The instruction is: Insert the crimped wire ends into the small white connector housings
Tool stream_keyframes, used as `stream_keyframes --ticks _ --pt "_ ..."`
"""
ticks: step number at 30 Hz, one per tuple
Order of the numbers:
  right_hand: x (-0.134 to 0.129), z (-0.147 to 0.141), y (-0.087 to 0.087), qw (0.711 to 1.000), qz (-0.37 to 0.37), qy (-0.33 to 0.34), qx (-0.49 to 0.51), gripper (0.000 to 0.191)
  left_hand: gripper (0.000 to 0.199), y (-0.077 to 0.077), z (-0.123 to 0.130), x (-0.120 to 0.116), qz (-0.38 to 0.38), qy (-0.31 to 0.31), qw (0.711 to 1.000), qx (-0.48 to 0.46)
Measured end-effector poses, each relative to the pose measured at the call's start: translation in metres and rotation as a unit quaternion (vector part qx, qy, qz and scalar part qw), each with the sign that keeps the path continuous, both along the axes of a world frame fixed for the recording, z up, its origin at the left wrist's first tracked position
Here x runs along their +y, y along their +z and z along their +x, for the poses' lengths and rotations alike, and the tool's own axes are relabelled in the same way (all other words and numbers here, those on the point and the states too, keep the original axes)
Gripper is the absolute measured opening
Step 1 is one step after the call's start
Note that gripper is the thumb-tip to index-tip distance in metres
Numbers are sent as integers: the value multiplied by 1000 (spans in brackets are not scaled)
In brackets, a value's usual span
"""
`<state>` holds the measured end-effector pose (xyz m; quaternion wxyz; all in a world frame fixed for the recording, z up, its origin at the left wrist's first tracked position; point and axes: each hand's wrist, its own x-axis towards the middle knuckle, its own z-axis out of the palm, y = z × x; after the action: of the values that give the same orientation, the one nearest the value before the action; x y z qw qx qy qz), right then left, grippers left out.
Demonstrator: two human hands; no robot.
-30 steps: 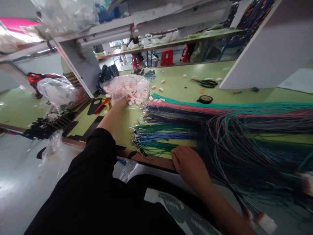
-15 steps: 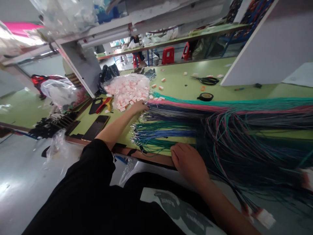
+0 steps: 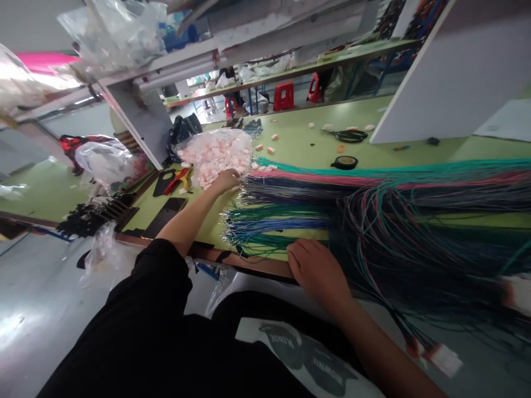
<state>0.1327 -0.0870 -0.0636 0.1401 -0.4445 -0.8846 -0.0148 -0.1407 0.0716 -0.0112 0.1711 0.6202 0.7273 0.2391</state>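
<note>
My left hand (image 3: 228, 179) is closed at the front edge of a clear bag of white and orange connectors (image 3: 219, 153), beside the tips of the pink and dark wires (image 3: 298, 179); what its fingers hold is too small to make out. My right hand (image 3: 317, 268) rests, fingers curled, at the table's front edge by the green wires (image 3: 269, 243); its fingertips are partly hidden. Blue wires (image 3: 282, 223) lie between green bundles, their metal-tipped ends facing left. Connectors on wires (image 3: 443, 359) hang off the table at the lower right.
Left of the bag are red-yellow pliers (image 3: 177, 181) and a phone (image 3: 165, 217). Black tape (image 3: 344, 162), scissors (image 3: 348, 135) and loose connectors (image 3: 271, 150) lie behind the wires. White partitions (image 3: 452, 72) stand on both sides.
My left hand has moved slightly left, off the wire ends and toward the connectors. My right hand stays nearly in place; the view has shifted a little.
</note>
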Motion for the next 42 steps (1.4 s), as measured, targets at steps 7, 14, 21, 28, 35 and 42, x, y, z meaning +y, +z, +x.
stream_keyframes --ticks 7,14,21,28,35,42 --pt "2 -1 2 999 -32 -21 29 25 27 6 -14 -12 23 76 996 -41" --pt "3 -8 12 996 -67 -42 -45 22 24 24 -15 -52 51 42 984 -165" --pt "0 -6 5 994 -57 -57 71 23 13 13 -22 -100 80 -49 897 -431" --pt "-2 -3 3 962 -81 -111 237 25 24 -6 -18 -163 134 -20 868 -478" --pt "-3 -13 21 993 -96 14 65 26 38 -29 15 -197 87 -63 803 -586" --pt "8 14 41 789 -202 -78 574 12 31 -29 27 -198 76 -102 740 -661"
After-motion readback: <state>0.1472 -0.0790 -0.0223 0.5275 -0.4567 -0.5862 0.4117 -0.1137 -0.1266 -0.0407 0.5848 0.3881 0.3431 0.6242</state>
